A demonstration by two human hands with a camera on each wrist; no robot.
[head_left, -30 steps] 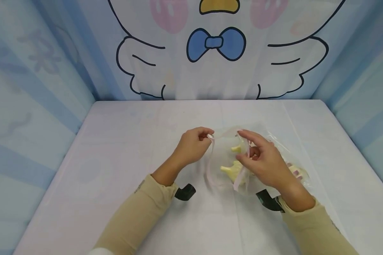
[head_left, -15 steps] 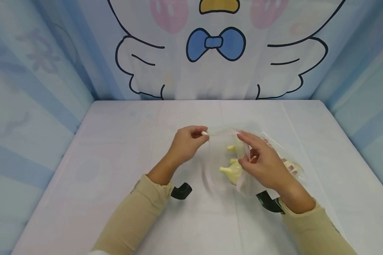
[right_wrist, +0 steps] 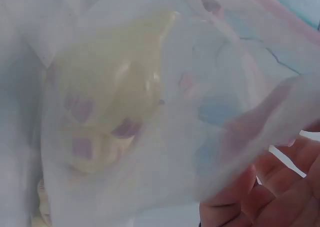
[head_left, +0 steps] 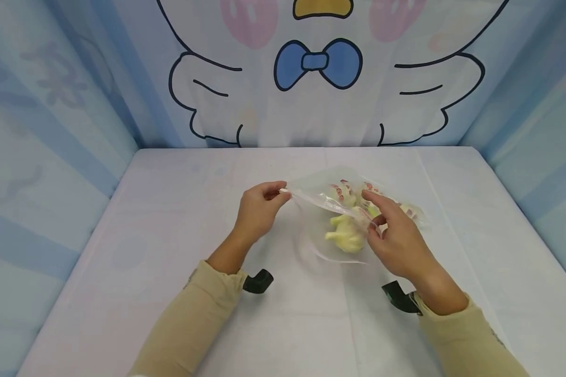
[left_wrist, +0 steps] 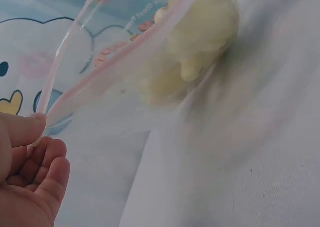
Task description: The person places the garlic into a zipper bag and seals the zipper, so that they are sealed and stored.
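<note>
Head view: clear zip bag point(head_left: 330, 201) is lifted off the white table point(head_left: 170, 251), mouth strip pulled taut between both hands. Left hand point(head_left: 257, 209) pinches the strip's left end w/ thumb and forefinger, other fingers curled. Right hand point(head_left: 396, 238) pinches the strip at its right part, fingers bent round it. Pale yellow toy point(head_left: 344, 235) sits inside the bag, low, between the hands. Judgement: contents already loaded; seal looks drawn straight but not confirmed pressed closed along its length, so closing appears still outstanding.

Left wrist view: thumb point(left_wrist: 20, 129) presses the pink-edged strip point(left_wrist: 75, 87) against the fingers; the two lips of the strip run slightly apart further up, i.e. mouth part open here. Yellow toy point(left_wrist: 195, 47) hangs inside, above the table.

Right wrist view: bag film point(right_wrist: 150, 112) fills the frame, blurred; toy point(right_wrist: 110, 117) shows through w/ purplish marks. Fingertips point(right_wrist: 250, 187) sit behind the film at lower right; exact grip can't be told here.

Surroundings: cartoon backdrop point(head_left: 318, 63) behind, blue side walls. Nothing obstructs; slack film and toy weight sagging the bag are the only hindrances.
</note>
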